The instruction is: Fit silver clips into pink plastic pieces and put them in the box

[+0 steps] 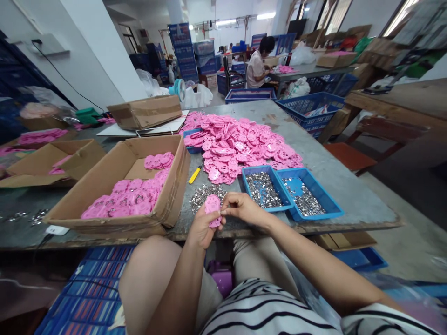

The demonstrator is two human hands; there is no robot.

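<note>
A pink plastic piece (213, 204), flat with rounded edges and small holes, is gripped upright in my left hand (202, 228), thumb across its front. My right hand (242, 207) is pinched at the piece's right edge; whatever its fingertips hold is too small to make out. Behind my hands lies a loose heap of small metal parts (206, 194). To the right stand two blue trays, the nearer-left tray (287, 204) and the right tray (333, 209), both holding small shiny metal parts. A large pile of similar pink pieces (240, 144) covers the table beyond.
A cardboard box (104, 225) with stacked pink pieces stands at left. A yellow-handled tool (194, 175) lies beside it. Another open carton (21, 179) sits farther left. Across the room a person (256, 67) sits at another table. A blue crate (307, 118) stands beyond the table's right edge.
</note>
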